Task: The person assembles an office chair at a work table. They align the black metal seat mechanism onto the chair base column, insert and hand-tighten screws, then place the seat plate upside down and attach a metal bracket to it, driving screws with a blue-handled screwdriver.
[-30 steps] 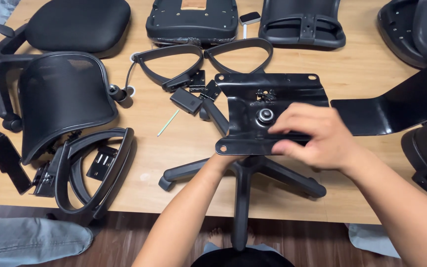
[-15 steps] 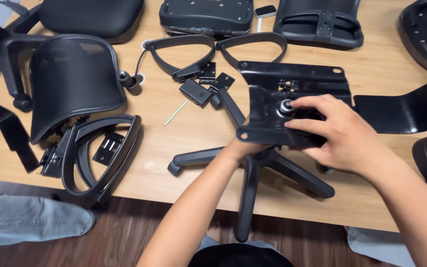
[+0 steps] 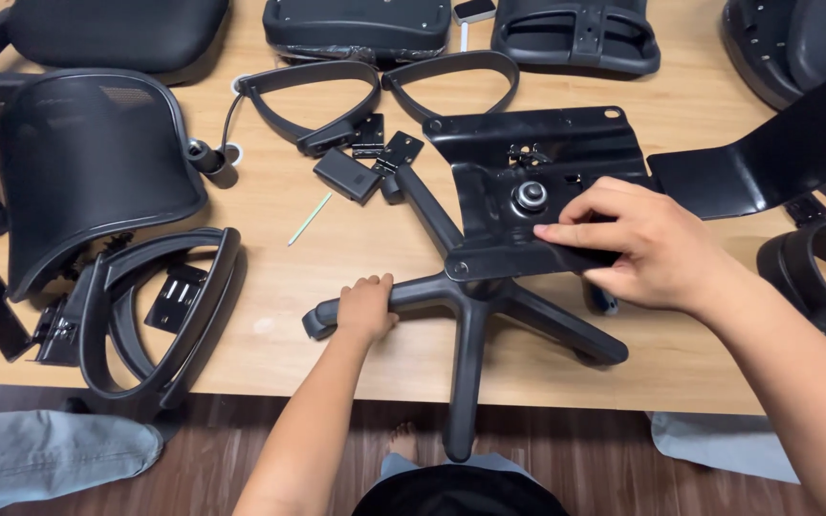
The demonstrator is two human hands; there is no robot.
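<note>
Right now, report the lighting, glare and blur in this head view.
Head view: even, soft overhead light; faint shadows under the black five-legged chair base; slight sheen on the black metal seat plate and the light wooden tabletop; left hand and right hand sharp, no motion blur; edges mildly wide-angle bent.

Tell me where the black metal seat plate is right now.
In the head view, the black metal seat plate sits right of centre atop the star-shaped chair base, with the right hand gripping its near edge.
</note>
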